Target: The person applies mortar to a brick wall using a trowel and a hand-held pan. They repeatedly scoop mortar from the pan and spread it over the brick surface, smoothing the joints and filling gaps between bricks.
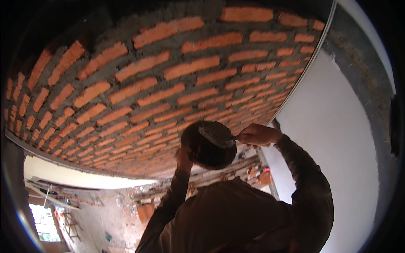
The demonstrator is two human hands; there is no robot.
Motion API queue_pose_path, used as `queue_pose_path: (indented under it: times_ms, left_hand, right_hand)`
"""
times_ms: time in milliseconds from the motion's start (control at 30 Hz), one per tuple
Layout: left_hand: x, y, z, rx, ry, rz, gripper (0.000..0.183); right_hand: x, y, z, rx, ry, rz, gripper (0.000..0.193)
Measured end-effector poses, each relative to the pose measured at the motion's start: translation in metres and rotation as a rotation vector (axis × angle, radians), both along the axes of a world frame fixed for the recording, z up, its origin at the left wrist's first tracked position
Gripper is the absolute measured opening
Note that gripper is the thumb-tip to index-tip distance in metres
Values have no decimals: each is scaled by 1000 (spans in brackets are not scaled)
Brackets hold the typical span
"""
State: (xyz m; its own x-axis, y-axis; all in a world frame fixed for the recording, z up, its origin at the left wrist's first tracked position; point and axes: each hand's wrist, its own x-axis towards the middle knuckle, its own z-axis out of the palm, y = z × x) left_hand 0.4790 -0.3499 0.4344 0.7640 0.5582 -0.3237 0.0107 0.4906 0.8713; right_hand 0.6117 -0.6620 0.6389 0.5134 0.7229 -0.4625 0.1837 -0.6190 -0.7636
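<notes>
Bricks [139, 90] in grey mortar fill the wall above | left hand [183, 159] – grip curled under a dark round pan [209, 145], held up near the wall | right hand [258, 135] – grip closed tight on a trowel [217, 137] lying across the pan | white wall [329, 139] at right.

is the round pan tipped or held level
Tipped: the round pan shows its open side toward the camera, left hand at its edge, trowel across it.
</notes>
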Motion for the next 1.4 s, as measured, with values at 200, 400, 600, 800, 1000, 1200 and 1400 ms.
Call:
queue_pose_path:
  times_ms: [200,400,600,800,1000,1200,1400]
  left_hand:
    - [-16,-19,-69,144,-69,60,7]
    - [-26,-31,-82,-214,-54,397,17]
    - [-45,-43,-55,-32,62,493,29]
    - [-66,-26,-49,-110,33,624,30]
    - [-79,-7,-46,-56,79,561,29]
    - [-93,-11,-43,-68,126,650,26]
    - [-115,8,-66,-104,139,581,30]
  right_hand:
    - [70,-65,169,59,-363,-42,24]
    - [136,-76,309,222,-804,-231,40]
    - [201,-33,319,193,-1625,-5,31]
    - [204,-50,286,116,-1833,-191,32]
    - [199,-53,317,59,-2044,-110,30]
    - [191,-74,307,-105,-2058,-61,44]
    - [190,-102,313,-63,-1908,-109,42]
